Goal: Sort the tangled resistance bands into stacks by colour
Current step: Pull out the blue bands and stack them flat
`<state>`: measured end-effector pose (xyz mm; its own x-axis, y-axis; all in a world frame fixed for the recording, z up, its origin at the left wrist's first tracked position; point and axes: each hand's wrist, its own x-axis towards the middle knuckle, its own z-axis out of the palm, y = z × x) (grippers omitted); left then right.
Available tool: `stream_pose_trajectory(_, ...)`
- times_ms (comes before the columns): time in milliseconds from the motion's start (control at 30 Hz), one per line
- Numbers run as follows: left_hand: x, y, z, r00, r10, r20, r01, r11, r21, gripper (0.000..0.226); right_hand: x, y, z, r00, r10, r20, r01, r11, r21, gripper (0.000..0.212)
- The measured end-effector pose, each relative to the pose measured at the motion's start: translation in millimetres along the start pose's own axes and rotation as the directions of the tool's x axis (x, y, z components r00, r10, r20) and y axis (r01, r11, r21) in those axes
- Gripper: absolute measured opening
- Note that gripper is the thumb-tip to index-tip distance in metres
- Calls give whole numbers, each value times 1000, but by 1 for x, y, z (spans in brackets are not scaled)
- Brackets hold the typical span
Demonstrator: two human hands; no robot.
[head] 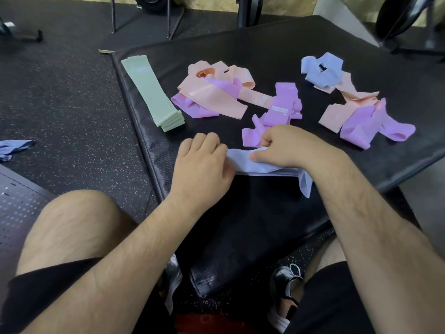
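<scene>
Two hands work one blue band (261,168) at the worktop's (265,49) near edge. The right grip (284,145) pinches it; the left grip (204,162) covers its end, hold unclear. Untwist the hanging tail, then flatten it.

One green stack (151,92), one held blue band (262,165), one floor blue band (14,147)

Speckled black rubber floor (72,97), metal stands (113,15)
</scene>
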<state>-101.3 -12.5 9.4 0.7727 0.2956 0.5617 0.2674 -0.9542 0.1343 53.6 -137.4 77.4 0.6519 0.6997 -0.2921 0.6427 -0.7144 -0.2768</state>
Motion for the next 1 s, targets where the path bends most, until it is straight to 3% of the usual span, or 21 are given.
stream_pose_trajectory(100, 1, 17, 8, 992, 120, 34, -111, 973, -200, 8, -1, -1, 1, 1000, -22, 1, 22, 1000, -10, 47)
stream_pose_trajectory(200, 4, 25, 18, 992, 115, 48, -95, 951, -295, 7, -2, -1, 1, 999, -35, 10, 35, 999, 5, 53)
stream_pose_trajectory(300, 6, 24, 22, 998, 34, 55, -15, 949, -314, 14, -2, 4, 4, 999, -49, -11, 50, 998, 35, 44)
stream_pose_trajectory(500, 4, 24, 24, 999, 5, 53, 11, 956, -293, 18, -7, 12, -2, 997, -71, 42, 66, 993, 103, 22)
stream_pose_trajectory(867, 3, 29, 20, 994, -34, 107, 59, 971, -232, 17, -16, 31, -23, 999, -30, -15, 30, 999, 26, 27)
stream_pose_trajectory(1000, 1, 29, 18, 987, 51, 151, -16, 974, -228, 23, -16, 34, -21, 998, -44, -38, 46, 998, 36, 28)
